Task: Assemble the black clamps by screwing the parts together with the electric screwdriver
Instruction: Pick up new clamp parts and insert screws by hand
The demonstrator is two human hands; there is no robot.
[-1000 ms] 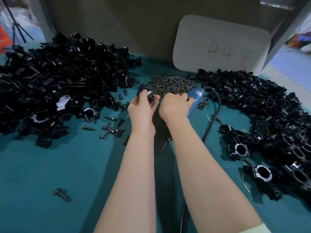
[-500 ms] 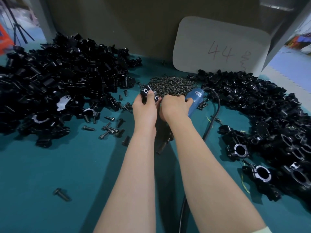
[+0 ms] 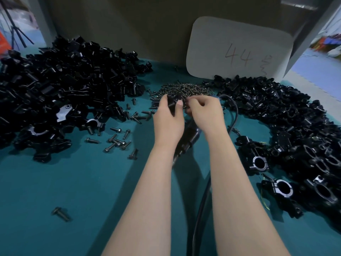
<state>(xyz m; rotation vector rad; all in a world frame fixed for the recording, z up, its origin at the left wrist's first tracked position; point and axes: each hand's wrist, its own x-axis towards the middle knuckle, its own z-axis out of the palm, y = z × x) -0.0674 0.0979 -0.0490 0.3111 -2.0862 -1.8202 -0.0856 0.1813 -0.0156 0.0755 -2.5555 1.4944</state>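
1. Head view shows our left hand (image 3: 168, 119) closed around a black clamp (image 3: 172, 103), held just above the edge of the screw pile (image 3: 181, 89) at the back of the green table (image 3: 73, 191).
2. Our right hand (image 3: 203, 110) sits just beside it, fingers curled and pinched at the pile; whether they hold a screw we cannot tell.
3. We see the electric screwdriver (image 3: 188, 140) lying between and under our wrists, gripped by neither hand, its cable (image 3: 233, 111) looping off to the right.
4. We judge the clamp rigid, small and fairly light, its smooth dark finish likely slick; taking it by the flat outer sides keeps the screw holes free.
5. Loose clamp halves (image 3: 64, 85) heap on the left; finished clamps (image 3: 287, 117) pile on the right.
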